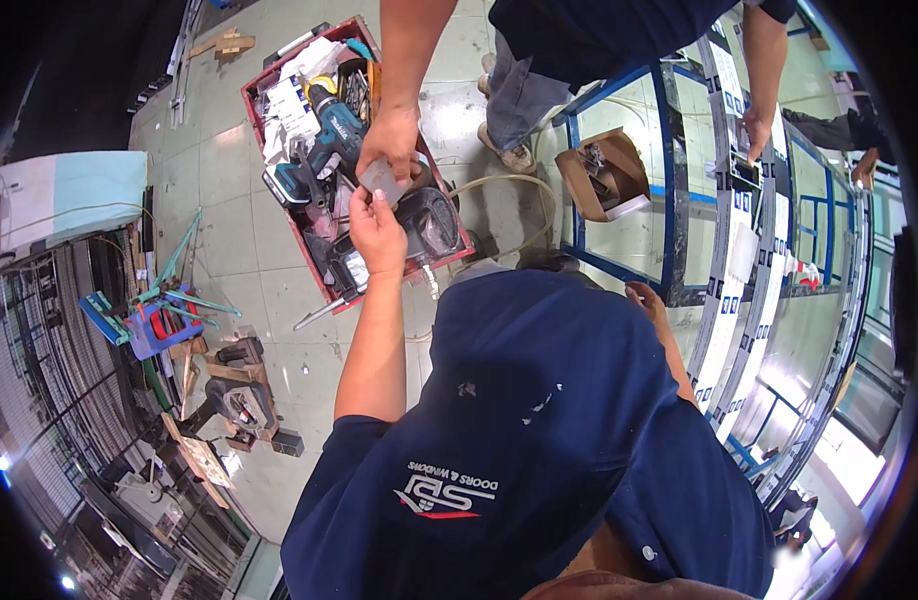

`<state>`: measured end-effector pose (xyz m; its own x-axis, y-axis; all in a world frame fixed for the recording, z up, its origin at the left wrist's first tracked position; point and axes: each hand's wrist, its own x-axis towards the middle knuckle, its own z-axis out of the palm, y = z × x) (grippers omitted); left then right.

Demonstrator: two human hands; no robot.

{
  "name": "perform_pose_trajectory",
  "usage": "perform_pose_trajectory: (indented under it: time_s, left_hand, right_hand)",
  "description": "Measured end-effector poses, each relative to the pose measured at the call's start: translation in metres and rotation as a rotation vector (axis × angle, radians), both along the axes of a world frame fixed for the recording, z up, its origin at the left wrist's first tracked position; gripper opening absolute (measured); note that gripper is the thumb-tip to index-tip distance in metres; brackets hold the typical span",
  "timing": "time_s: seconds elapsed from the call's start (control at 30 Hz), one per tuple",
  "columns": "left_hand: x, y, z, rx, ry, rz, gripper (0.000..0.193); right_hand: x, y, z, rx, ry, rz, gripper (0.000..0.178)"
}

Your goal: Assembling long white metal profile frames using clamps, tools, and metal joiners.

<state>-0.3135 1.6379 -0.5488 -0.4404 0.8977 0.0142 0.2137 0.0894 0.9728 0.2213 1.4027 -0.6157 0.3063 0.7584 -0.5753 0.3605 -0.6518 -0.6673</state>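
- Grey block [382, 180] is small and flat, and it sits up in the air over a red tool tray [279, 85] on the floor.
- Left hand [377, 232] reaches up from the person's blue sleeve, and its fingers are closed on the lower edge of the block.
- Another person's hand [391, 138] comes down from the top and grips the upper edge of the same block, so two hands hold it at once.
- Right hand [647, 298] is off to the right, near a blue glass frame [669, 170]. It looks loosely open with nothing in it, but it is partly hidden, so I cannot tell for sure.
- A blue-green drill [331, 135] lies in the tray just left of the block, with other tools and papers packed around it.
- A black round tool [429, 222] lies in the tray right under the hands.
- A brown box [604, 175] of small parts sits to the right, inside the glass frame.
- The other person stands at the top in blue clothes, with a second hand [754, 135] resting on the long frame strips.
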Motion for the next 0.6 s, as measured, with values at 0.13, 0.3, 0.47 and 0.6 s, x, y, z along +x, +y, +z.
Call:
perform_pose_trajectory:
  time_s: [0.13, 0.3, 0.47, 0.6]
  left_hand:
    - [-0.012, -0.014, -0.016, 0.042, 0.075, -0.171, 0.033]
    - [-0.05, -0.021, -0.033, 0.019, 0.853, -0.501, 0.05]
    - [-0.134, -0.034, -0.105, -0.604, 1.06, -0.693, 0.088]
    - [-0.176, -0.016, -0.13, -0.587, 1.076, -0.712, 0.068]
  right_hand:
    - [0.004, -0.004, 0.008, -0.049, -0.064, 0.029, 0.048]
    - [0.023, -0.049, -0.01, -0.043, -0.056, -0.02, 0.049]
    - [0.034, -0.065, 0.002, -0.112, -0.194, 0.156, 0.051]
    - [0.009, -0.044, 0.029, -0.146, -0.163, 0.116, 0.052]
